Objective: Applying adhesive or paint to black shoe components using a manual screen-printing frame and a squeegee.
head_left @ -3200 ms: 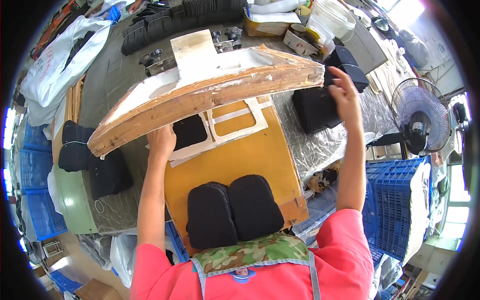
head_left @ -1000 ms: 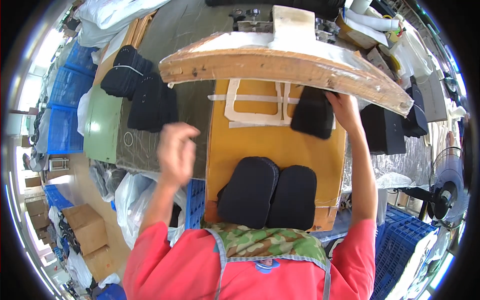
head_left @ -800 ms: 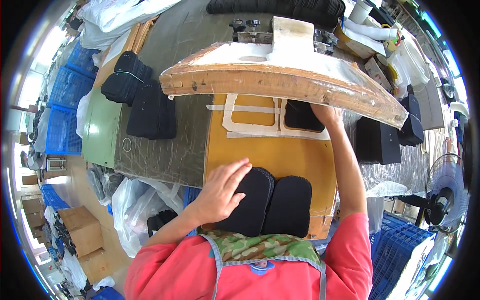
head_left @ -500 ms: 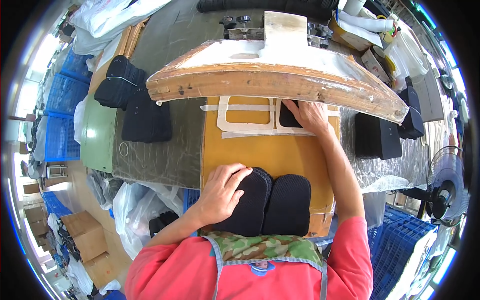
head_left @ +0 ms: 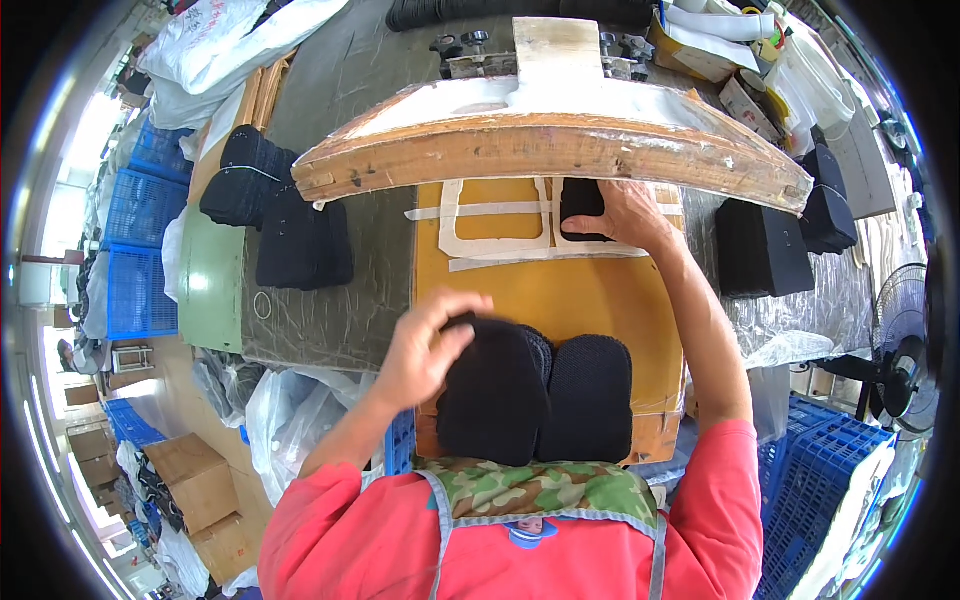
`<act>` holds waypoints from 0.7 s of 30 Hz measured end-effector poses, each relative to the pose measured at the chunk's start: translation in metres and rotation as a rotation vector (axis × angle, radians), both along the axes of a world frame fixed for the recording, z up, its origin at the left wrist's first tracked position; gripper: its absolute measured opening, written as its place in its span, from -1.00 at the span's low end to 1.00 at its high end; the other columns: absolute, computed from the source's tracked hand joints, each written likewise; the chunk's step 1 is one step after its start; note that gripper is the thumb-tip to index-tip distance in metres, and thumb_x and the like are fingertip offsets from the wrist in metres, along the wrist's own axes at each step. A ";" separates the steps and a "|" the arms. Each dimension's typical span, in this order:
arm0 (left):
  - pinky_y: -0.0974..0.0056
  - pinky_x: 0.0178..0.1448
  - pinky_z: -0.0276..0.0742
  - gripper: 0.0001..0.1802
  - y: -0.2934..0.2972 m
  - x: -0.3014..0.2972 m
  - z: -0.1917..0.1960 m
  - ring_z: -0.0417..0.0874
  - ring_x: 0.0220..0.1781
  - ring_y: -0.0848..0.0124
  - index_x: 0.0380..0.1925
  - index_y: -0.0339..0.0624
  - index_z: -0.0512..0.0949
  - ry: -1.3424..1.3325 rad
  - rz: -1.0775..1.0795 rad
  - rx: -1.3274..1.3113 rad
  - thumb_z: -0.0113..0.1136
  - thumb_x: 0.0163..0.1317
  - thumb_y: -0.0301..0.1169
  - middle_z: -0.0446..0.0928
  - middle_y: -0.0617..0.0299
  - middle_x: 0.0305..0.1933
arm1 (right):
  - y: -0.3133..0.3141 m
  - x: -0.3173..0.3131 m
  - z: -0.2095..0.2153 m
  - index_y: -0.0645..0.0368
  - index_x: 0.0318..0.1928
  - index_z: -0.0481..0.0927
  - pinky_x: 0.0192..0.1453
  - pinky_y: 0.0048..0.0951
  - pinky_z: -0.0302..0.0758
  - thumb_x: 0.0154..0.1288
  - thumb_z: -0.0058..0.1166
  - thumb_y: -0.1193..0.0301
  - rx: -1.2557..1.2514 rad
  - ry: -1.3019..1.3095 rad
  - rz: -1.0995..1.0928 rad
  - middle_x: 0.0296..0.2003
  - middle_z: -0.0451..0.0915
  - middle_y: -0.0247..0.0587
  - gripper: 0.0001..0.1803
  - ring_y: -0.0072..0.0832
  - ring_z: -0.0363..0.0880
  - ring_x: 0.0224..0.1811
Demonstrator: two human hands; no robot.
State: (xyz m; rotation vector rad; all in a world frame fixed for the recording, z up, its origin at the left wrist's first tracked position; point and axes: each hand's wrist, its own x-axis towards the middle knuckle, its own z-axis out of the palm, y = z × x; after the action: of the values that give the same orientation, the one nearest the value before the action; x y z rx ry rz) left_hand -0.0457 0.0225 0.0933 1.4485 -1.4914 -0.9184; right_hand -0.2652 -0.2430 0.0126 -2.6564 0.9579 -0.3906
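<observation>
My left hand (head_left: 425, 345) grips the top edge of a black padded piece (head_left: 495, 390) and lifts it off the left of two stacks on the orange board (head_left: 560, 290); the right stack (head_left: 585, 395) lies beside it. My right hand (head_left: 620, 215) presses a black piece (head_left: 580, 205) flat into the right opening of a white template (head_left: 500, 225) taped on the board. Above both hangs a raised curved wooden press top (head_left: 545, 150), hiding the far part of the template.
Piles of black pieces lie on the left of the bench (head_left: 290, 225) and on the foil-covered right side (head_left: 765, 245). Blue crates (head_left: 140, 240) stand at left and lower right (head_left: 830, 480). A fan (head_left: 900, 370) is at the right, plastic bags (head_left: 285, 420) at lower left.
My left hand came down onto the left stack and now peels up its top black piece. My right hand set its black piece into the template's right opening and stays on it.
</observation>
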 end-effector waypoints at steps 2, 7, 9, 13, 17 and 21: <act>0.24 0.42 0.26 -0.58 -0.026 0.014 -0.010 0.44 0.34 0.31 0.19 -0.29 0.44 0.145 0.102 0.017 0.06 0.33 -0.52 0.50 0.08 0.24 | 0.000 -0.001 0.001 0.32 0.35 0.27 0.43 -0.02 0.19 -0.08 0.24 -0.39 -0.035 -0.003 0.003 0.24 0.39 0.28 0.21 0.07 0.28 0.37; 0.22 0.24 0.39 -0.67 -0.136 0.051 -0.064 0.56 0.15 0.21 0.09 -0.33 0.50 -0.134 0.241 -0.188 0.09 0.36 -0.44 0.59 0.03 0.05 | 0.005 0.000 0.006 0.30 0.36 0.25 0.46 -0.01 0.14 -0.08 0.22 -0.40 0.041 0.041 -0.048 0.25 0.39 0.26 0.22 0.06 0.25 0.39; 0.17 0.21 0.40 -0.71 -0.173 0.058 -0.080 0.56 0.08 0.22 0.03 -0.35 0.52 -0.335 0.256 -0.202 0.07 0.37 -0.45 0.61 0.06 -0.01 | 0.009 -0.001 0.005 0.27 0.36 0.27 0.45 -0.01 0.15 -0.07 0.22 -0.40 0.058 0.028 -0.085 0.24 0.41 0.23 0.19 0.05 0.27 0.37; -0.03 0.14 0.43 -0.69 -0.186 0.046 -0.091 0.56 0.04 -0.07 -0.04 -0.29 0.56 -0.705 0.285 -0.253 -0.01 0.40 -0.32 0.61 -0.11 -0.05 | 0.012 -0.002 0.000 0.19 0.33 0.35 0.41 -0.02 0.18 0.04 0.18 -0.35 0.036 -0.016 -0.112 0.20 0.46 0.15 0.05 0.05 0.34 0.32; -0.05 0.30 0.31 -0.53 -0.164 0.022 -0.086 0.46 0.21 -0.08 0.19 -0.27 0.43 -0.767 0.111 -0.168 -0.07 0.44 -0.17 0.48 -0.19 0.15 | 0.014 0.001 -0.007 0.22 0.26 0.44 0.35 -0.02 0.26 0.17 0.12 -0.27 -0.041 -0.050 -0.149 0.14 0.51 0.16 -0.10 0.04 0.42 0.24; -0.07 0.40 0.19 -0.40 -0.154 0.012 -0.084 0.31 0.39 -0.04 0.34 -0.26 0.28 -0.824 -0.001 0.007 -0.09 0.46 -0.09 0.32 -0.19 0.35 | 0.014 0.001 -0.008 0.32 0.23 0.44 0.29 -0.02 0.31 0.26 0.06 -0.23 -0.088 -0.005 -0.132 0.09 0.54 0.20 -0.14 0.03 0.48 0.18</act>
State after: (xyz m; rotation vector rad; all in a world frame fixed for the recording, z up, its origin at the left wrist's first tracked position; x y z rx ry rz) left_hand -0.0339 -0.1316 0.0092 1.9529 -2.0535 -0.3072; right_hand -0.2645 -0.2288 0.0047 -2.6764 1.1434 -0.4789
